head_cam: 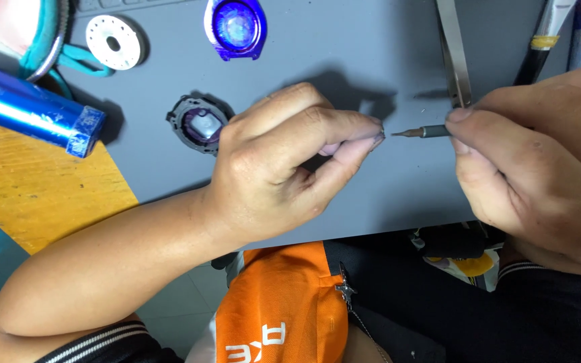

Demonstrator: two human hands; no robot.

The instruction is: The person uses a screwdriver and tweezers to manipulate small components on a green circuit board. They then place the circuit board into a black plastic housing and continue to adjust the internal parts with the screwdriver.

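Head view shows the left hand (274,168) pinching a very tiny part (380,134) in a closed grip above the grey bench (344,60), while the right hand (539,161) grips a fine screwdriver (419,132) whose tip is just beside it. I judge that a small slip could flick the part away or prick a finger.

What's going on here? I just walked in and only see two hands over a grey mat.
A person works over a grey mat. The left hand pinches something tiny at its fingertips, too small to identify. The right hand holds a fine screwdriver, tip pointing at those fingertips and almost touching. On the mat lie a round black part, a blue lens-like piece, a white disc and tweezers. A blue cylinder rests at the left.
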